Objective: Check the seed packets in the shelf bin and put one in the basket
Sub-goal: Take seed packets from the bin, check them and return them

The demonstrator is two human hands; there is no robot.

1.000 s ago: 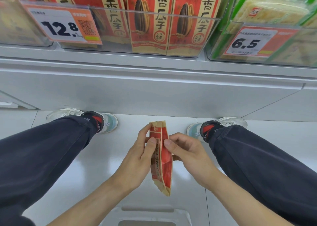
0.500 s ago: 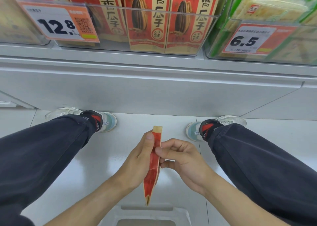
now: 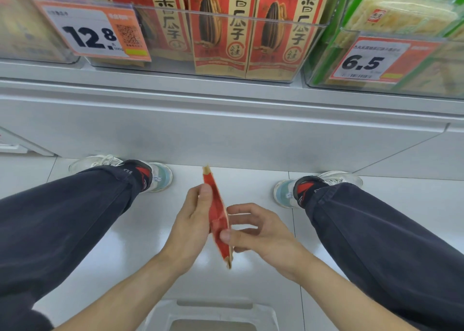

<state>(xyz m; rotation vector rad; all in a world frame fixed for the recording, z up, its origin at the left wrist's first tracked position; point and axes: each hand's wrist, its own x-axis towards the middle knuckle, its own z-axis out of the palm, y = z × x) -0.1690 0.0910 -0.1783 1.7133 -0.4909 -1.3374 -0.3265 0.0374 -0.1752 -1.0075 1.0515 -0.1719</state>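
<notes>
I hold one red and tan seed packet (image 3: 218,220) edge-on between both hands, low over the white floor between my knees. My left hand (image 3: 192,226) grips its upper half, thumb along the left face. My right hand (image 3: 261,232) pinches its lower half with the thumb in front and fingers behind. More red seed packets (image 3: 221,31) stand upright in the clear shelf bin (image 3: 288,51) above. The pale basket (image 3: 218,313) shows at the bottom edge, directly below my hands.
A 12.8 price tag (image 3: 93,33) hangs on the bin's left front. A second clear bin with green-edged snack packs (image 3: 401,16) and a 6.5 tag (image 3: 371,59) stands to the right. The grey shelf base (image 3: 226,129) faces me; my legs and shoes flank my hands.
The packet has turned from showing its face to edge-on and tilted its top leftward. My right hand slid down from the packet's upper part to its lower half.
</notes>
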